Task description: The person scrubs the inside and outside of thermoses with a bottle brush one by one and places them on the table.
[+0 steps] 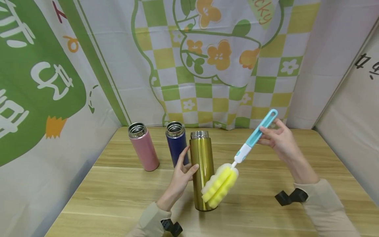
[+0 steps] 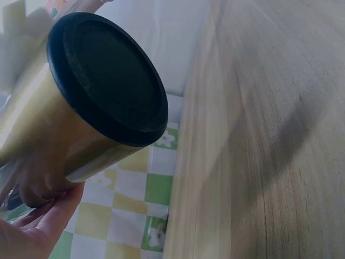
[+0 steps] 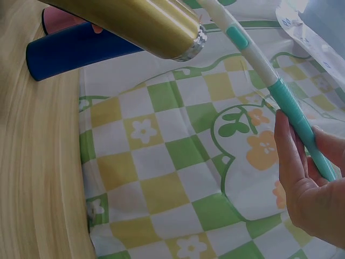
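Note:
My left hand (image 1: 181, 174) grips a gold thermos bottle (image 1: 201, 158) round its side and holds it upright, raised off the table. The bottle has no lid, and its steel neck shows at the top. In the left wrist view its dark base (image 2: 110, 78) faces the camera. My right hand (image 1: 279, 138) pinches the turquoise handle of a bottle brush (image 1: 244, 151) between thumb and fingers. The brush slants down to the left, its yellow and white sponge head (image 1: 220, 186) overlapping the lower part of the gold bottle in the head view.
A blue bottle (image 1: 175, 141) and a pink bottle (image 1: 144, 148), both without lids, stand upright on the wooden table (image 1: 103, 194) to the left and behind. A patterned curtain (image 1: 219, 98) hangs along the table's far edge, with printed cloth at both sides.

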{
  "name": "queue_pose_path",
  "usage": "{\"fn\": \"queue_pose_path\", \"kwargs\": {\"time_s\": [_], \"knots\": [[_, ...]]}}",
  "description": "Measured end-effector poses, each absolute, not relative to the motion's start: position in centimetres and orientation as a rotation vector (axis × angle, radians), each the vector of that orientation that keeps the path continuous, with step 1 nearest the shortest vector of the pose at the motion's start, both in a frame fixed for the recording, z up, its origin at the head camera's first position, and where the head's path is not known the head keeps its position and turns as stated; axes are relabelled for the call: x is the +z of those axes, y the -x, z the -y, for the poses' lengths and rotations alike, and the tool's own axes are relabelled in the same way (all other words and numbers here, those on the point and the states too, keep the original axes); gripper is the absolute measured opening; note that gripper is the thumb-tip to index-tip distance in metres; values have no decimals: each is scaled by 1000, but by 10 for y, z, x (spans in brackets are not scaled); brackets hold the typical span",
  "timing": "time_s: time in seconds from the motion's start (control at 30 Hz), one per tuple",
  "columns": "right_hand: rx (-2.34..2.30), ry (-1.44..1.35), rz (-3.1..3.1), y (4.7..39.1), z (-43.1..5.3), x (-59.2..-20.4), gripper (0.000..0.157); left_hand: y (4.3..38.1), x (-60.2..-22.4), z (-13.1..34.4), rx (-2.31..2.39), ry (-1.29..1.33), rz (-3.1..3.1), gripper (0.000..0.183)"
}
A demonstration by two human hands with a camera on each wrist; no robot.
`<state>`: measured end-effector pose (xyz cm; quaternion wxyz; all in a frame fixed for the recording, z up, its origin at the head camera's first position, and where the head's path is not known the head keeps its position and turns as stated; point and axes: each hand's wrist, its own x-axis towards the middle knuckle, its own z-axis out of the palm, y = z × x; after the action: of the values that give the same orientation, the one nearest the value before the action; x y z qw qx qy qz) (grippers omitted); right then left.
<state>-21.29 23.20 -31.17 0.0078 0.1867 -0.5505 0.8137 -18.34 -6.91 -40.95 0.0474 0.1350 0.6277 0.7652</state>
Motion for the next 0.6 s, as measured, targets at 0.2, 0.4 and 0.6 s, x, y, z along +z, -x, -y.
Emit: {"fn": "queue_pose_path", "kwargs": {"time_s": [0.2,0.4,0.6], "knots": [[2455,-695,1918,212,-226,-320,25,185,-408,68,2338,-400,-1930,70],[2444,-681,1959,212,-221,-324,26,185,-407,68,2323,-422,-1918,70],[2492,-615,1862,215,-221,-319,26,183,-407,70,2259,-481,-1907,70]]}}
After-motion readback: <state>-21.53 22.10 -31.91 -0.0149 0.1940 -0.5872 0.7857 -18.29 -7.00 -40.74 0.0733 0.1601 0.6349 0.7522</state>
